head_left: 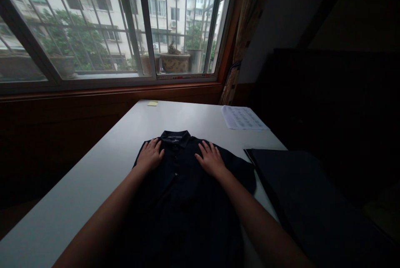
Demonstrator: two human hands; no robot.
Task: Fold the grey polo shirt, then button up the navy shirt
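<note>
A dark navy polo shirt (181, 193) lies front-up on the white table (103, 176), collar toward the window, buttons down its middle. My left hand (150, 154) rests flat on the shirt's left shoulder, fingers stretched out. My right hand (211, 158) lies flat on the right shoulder next to the collar, fingers spread. Neither hand holds anything. Both forearms reach over the shirt's lower part.
A printed sheet of paper (242, 117) lies at the table's far right. A yellow sticky note (153, 103) sits at the far edge. A dark flat board (300, 193) lies to the right of the shirt. A barred window (109, 26) with plant pots is behind.
</note>
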